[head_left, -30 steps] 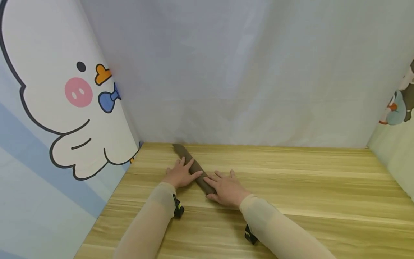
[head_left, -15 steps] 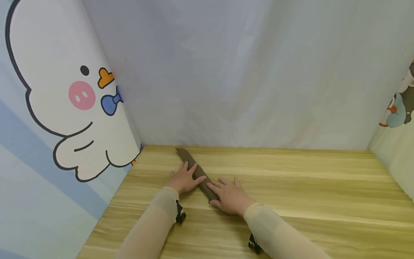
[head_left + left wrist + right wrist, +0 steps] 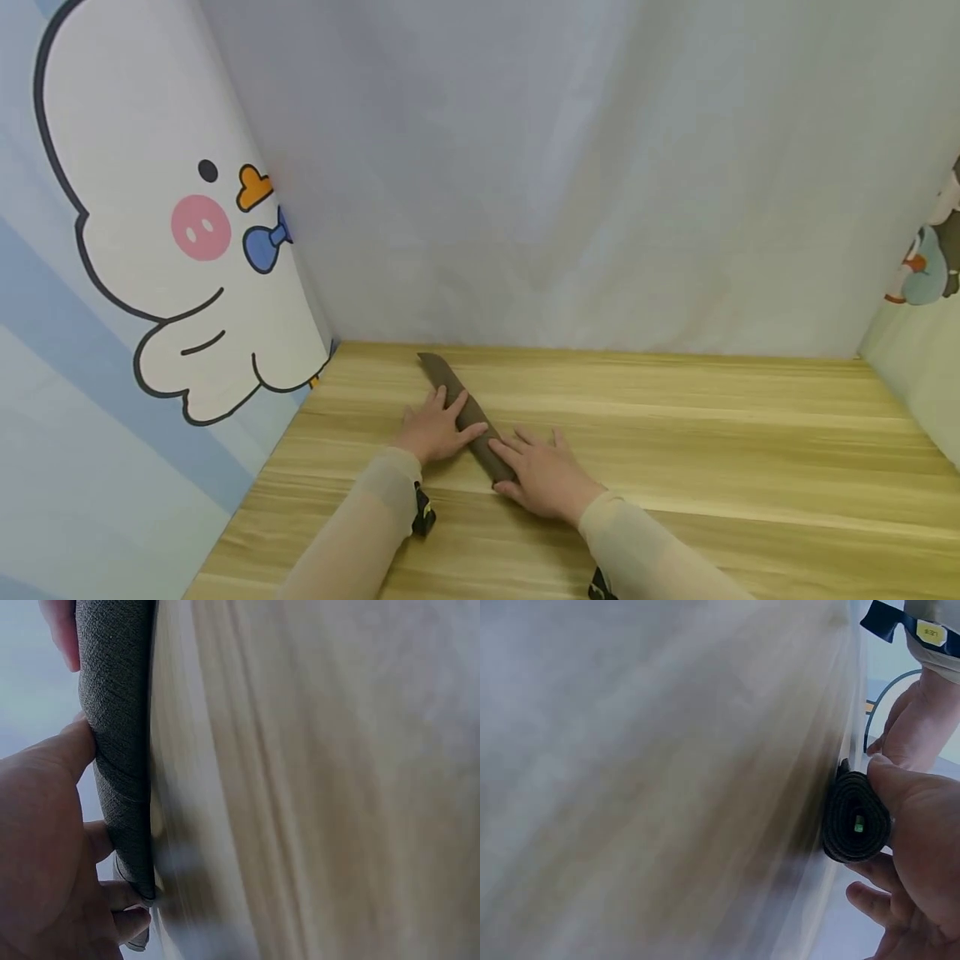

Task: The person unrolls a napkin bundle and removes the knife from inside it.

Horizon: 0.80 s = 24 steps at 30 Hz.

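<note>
A dark grey-brown cloth, rolled into a long tube (image 3: 476, 412), lies slantwise on the wooden table. Its fabric looks textured in the left wrist view. From the right wrist, the near end of the roll (image 3: 849, 844) shows spiralled layers with a small pale tag inside. My left hand (image 3: 433, 429) rests at the middle of the roll, fingers spread, thumb and fingertips on the cloth. Toward the near end my right hand (image 3: 547, 479) touches it, with index finger on top and thumb by the end. Parts of the roll are hidden beneath both hands.
The wood-grain table (image 3: 712, 433) stretches off to the right. Behind it hangs a pale grey curtain (image 3: 570, 183). A sheet printed with a white cartoon duck (image 3: 127, 125) covers the left side, and a printed wall stands at right.
The roll and both hands have shifted slightly toward me and right, so the far tip sits farther from the back edge. The head view has also moved a little. Both hands stay on the cloth.
</note>
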Each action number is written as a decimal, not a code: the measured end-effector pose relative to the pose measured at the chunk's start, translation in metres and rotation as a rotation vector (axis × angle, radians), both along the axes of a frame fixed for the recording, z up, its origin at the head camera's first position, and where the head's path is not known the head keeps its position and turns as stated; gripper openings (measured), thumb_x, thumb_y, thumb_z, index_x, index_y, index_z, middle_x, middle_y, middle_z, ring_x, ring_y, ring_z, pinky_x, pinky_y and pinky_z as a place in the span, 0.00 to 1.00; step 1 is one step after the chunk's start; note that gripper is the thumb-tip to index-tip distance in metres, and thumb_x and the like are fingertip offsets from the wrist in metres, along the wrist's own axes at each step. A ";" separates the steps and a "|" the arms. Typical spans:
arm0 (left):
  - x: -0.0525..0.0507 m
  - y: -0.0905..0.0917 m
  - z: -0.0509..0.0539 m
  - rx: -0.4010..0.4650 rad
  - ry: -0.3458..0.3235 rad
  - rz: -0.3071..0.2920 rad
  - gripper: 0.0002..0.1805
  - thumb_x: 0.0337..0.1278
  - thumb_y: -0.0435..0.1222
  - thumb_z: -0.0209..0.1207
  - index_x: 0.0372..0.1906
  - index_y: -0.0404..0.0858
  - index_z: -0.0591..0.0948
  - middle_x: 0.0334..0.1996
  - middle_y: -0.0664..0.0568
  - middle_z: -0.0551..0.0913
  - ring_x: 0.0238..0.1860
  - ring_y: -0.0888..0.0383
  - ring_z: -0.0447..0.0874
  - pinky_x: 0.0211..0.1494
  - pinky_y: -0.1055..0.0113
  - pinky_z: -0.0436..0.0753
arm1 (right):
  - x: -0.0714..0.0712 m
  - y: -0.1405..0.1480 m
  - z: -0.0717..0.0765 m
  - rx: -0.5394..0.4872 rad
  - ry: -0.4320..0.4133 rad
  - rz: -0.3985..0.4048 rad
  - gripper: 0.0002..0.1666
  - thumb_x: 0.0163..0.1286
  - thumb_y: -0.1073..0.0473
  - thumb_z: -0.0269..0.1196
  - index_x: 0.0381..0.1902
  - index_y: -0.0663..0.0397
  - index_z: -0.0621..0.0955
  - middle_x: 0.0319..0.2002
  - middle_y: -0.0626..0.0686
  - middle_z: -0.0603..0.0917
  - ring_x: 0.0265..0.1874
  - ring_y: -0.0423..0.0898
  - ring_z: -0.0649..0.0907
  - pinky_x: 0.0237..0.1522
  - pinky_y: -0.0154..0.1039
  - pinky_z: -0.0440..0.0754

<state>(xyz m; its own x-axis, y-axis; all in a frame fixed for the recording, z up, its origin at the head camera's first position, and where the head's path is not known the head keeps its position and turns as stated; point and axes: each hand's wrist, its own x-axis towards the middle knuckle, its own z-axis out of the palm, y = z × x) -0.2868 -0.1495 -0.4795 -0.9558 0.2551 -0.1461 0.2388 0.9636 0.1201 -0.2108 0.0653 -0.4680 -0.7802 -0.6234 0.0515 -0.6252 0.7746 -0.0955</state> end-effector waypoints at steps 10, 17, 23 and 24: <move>0.015 0.006 -0.001 0.001 0.014 -0.017 0.46 0.58 0.72 0.35 0.76 0.51 0.55 0.74 0.38 0.51 0.74 0.41 0.48 0.63 0.32 0.57 | 0.017 0.005 -0.005 -0.035 -0.004 -0.014 0.38 0.70 0.35 0.53 0.72 0.47 0.66 0.68 0.51 0.70 0.68 0.54 0.67 0.58 0.72 0.59; 0.020 0.012 -0.001 0.001 0.014 -0.044 0.46 0.59 0.72 0.35 0.76 0.50 0.56 0.74 0.38 0.52 0.74 0.41 0.49 0.62 0.32 0.58 | 0.025 0.009 -0.005 -0.059 -0.031 -0.027 0.39 0.70 0.36 0.54 0.71 0.48 0.67 0.68 0.52 0.70 0.68 0.55 0.67 0.57 0.73 0.59; 0.023 0.017 -0.001 -0.037 0.035 -0.069 0.45 0.59 0.71 0.35 0.76 0.51 0.56 0.74 0.39 0.52 0.74 0.42 0.49 0.61 0.32 0.61 | 0.031 0.013 -0.004 -0.043 -0.036 -0.028 0.40 0.69 0.34 0.54 0.71 0.49 0.67 0.67 0.52 0.70 0.68 0.55 0.66 0.58 0.73 0.57; 0.024 0.018 -0.001 -0.037 0.036 -0.073 0.45 0.59 0.72 0.35 0.76 0.51 0.56 0.74 0.39 0.52 0.74 0.42 0.49 0.61 0.32 0.61 | 0.031 0.014 -0.003 -0.040 -0.037 -0.028 0.40 0.69 0.34 0.54 0.71 0.49 0.67 0.68 0.52 0.70 0.68 0.55 0.66 0.59 0.73 0.57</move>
